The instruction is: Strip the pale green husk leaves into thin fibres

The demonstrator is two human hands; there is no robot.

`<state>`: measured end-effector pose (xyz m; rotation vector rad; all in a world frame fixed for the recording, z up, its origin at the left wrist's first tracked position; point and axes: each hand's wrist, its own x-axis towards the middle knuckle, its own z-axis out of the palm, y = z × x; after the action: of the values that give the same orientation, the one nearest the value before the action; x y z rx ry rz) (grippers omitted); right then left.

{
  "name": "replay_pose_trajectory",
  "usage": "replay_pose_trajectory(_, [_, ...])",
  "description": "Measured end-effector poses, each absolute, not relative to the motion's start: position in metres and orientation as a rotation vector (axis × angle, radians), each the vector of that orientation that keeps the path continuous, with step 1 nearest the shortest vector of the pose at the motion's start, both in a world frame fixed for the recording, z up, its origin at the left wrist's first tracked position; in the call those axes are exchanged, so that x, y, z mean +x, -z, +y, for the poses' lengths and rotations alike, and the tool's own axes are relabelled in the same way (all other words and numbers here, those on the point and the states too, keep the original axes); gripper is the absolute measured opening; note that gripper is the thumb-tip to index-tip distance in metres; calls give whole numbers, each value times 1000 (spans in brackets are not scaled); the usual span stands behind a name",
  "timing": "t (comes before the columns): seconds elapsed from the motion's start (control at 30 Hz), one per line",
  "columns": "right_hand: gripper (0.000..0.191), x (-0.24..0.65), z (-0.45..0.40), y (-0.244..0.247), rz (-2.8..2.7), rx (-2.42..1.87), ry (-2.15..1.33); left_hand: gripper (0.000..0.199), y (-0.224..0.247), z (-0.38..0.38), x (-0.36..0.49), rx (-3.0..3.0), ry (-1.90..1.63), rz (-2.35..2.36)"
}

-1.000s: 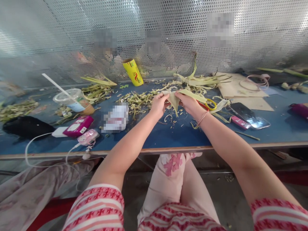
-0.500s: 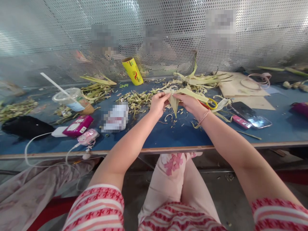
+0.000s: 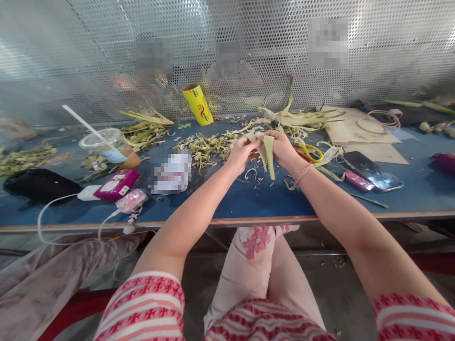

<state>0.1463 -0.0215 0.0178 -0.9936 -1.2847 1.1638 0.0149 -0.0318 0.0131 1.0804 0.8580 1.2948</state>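
Head view: left hand (image 3: 241, 154) and right hand (image 3: 277, 148) are pinching a pale leaf strip (image 3: 269, 157), its long end hanging downward (nearer the right).

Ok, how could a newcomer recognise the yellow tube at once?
On the blue table, look towards the perforated metal wall. Left of centre, the tube stands on end, bright yellow with printed lettering, unlike the dull leafy scraps near it.
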Motion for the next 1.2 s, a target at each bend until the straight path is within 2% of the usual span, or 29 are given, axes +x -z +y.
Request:
replay_pose_trajectory(0.23, [14, 148, -22, -21, -1269, -1068, -1203, 34, -9, -34, 17, 1170, -1258, 880])
replay_pose_trajectory(0.37, [4, 153, -21, -30, -1072, -1029, -1319, 31, -9, -31, 14, 1265, -1262, 918])
replay_pose_trajectory(0.43, [7, 158, -20, -34, -946, -1063, -1408, 27, -10, -32, 15, 1308, -1252, 949])
replay_pose_trajectory(0.57, [34, 166, -18, -38, -823, -1163, -1561, 34, -11, -34, 17, 1301, -1184, 978])
replay_pose_trajectory(0.63, [40, 168, -18, -37, -846, -1193, -1605, 34, -11, -34, 18, 1284, -1187, 988])
replay_pose_trajectory(0.7, [38, 168, -17, -34, -904, -1199, -1619, 34, -11, -34, 18, 1260, -1211, 988])
replay_pose_trajectory(0.87, [14, 164, -17, -25, -1085, -1100, -1539, 30, -13, -33, 18, 1140, -1249, 1012])
replay_pose_trajectory(1.07, [13, 160, -18, -21, -1182, -1055, -1387, 15, -15, -30, 18, 962, -1259, 993])
replay_pose_trajectory(1.2, [21, 157, -15, -17, -1102, -1043, -1361, 9, -14, -29, 19, 913, -1266, 954])
